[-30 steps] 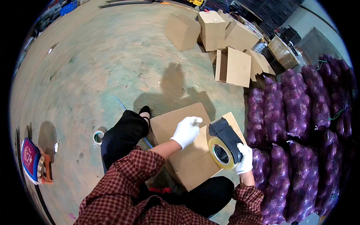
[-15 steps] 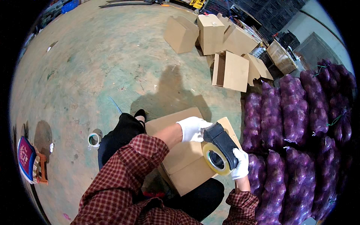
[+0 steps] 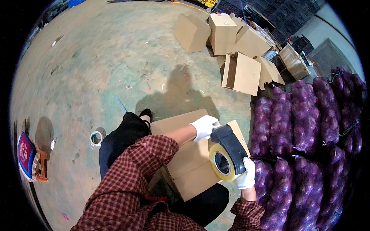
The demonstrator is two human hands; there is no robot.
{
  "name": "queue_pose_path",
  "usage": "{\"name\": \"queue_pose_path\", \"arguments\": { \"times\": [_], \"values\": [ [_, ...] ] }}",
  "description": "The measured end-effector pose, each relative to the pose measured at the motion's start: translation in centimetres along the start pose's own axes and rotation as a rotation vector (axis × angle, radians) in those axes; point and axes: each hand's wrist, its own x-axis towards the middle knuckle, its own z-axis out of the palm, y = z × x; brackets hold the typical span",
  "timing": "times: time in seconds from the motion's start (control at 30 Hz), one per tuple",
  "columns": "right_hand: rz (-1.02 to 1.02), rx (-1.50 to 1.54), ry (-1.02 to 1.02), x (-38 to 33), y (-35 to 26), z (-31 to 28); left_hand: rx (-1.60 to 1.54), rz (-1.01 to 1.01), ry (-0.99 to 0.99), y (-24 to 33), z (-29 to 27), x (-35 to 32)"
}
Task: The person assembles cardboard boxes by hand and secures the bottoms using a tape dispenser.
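Note:
My right hand, in a white glove, is closed round the lower end of a black tape dispenser. A wide roll of clear yellowish packing tape sits in it. At the dispenser's upper end my left hand, also gloved, has its fingers pinched together; whether a tape end is between them is too small to see. Beneath both hands a brown cardboard box lies between my legs, with a flap sticking out behind the dispenser.
Net sacks of purple onions stand in rows close on my right. Several cardboard boxes lie ahead, right of centre. A loose tape roll is on the floor at left, and a small stool with a cushion stands farther left.
The view has shifted slightly. My left hand has moved a little to the right, still by the dispenser's upper end. The dispenser has turned slightly more upright in my right hand.

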Motion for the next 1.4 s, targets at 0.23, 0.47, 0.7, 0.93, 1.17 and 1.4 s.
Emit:
{"name": "queue_pose_path", "arguments": {
  "times": [0.23,0.47,0.7,0.93,1.17,1.4],
  "values": [
    [-0.038,-0.191,0.011,0.5,0.2,0.0,-0.339,-0.341,0.221,-3.2,-3.3,1.8],
    [-0.016,-0.137,0.021,0.1,-0.1,0.1,0.063,-0.395,0.311,-8.7,-4.7,1.2],
    [-0.007,-0.103,0.017,-0.2,-0.5,0.4,0.279,-0.468,0.027,-9.9,-0.1,-0.6],
    [0.008,-0.069,0.012,0.0,-0.6,1.3,0.347,-0.487,-0.213,-11.4,2.4,-1.9],
    [-0.05,-0.069,0.032,-0.5,-0.7,0.9,0.63,-0.607,-0.253,-14.2,2.8,-6.8],
    [0.02,-0.015,0.004,1.2,0.3,0.2,-0.165,-0.419,-0.235,-5.6,-0.9,-3.7]
  ]
}}
